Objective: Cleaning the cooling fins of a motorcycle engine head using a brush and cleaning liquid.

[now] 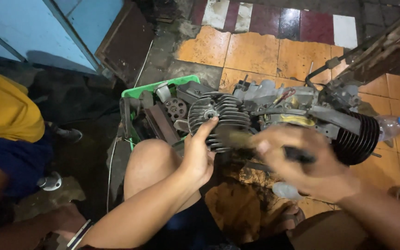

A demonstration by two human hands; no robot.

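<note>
here, the work in hand appears to be brushing or scrubbing the small twin-cylinder engine [292, 118], which sits at the centre of the view, above the person's bare knee [151, 159] and over the stained orange floor tiles [255, 51]. to do this step well, the engine should be kept from rocking: the bracing hand should bear firmly on the finned cylinder head [218, 118] while the tool works along the fins and not across them, with short strokes so that grit is not driven into the openings at the 12 o'clock side of the casing. the left hand [197, 155] rises from 7 o'clock, wrist bent back, palm against the lower fins and thumb laid up over the face of the head; its fingers are curled loosely round the edge of the head, grasping it for support. the right hand [302, 162] enters from 4 o'clock and is blurred by motion; its fingers look clenched round a dark-handled tool [297, 155], probably a brush, whose tip points toward 9 o'clock. a green tray [137, 90] of spare parts lies at 10 o'clock of the engine, and a clear plastic bottle [392, 125] at 3 o'clock.
</note>
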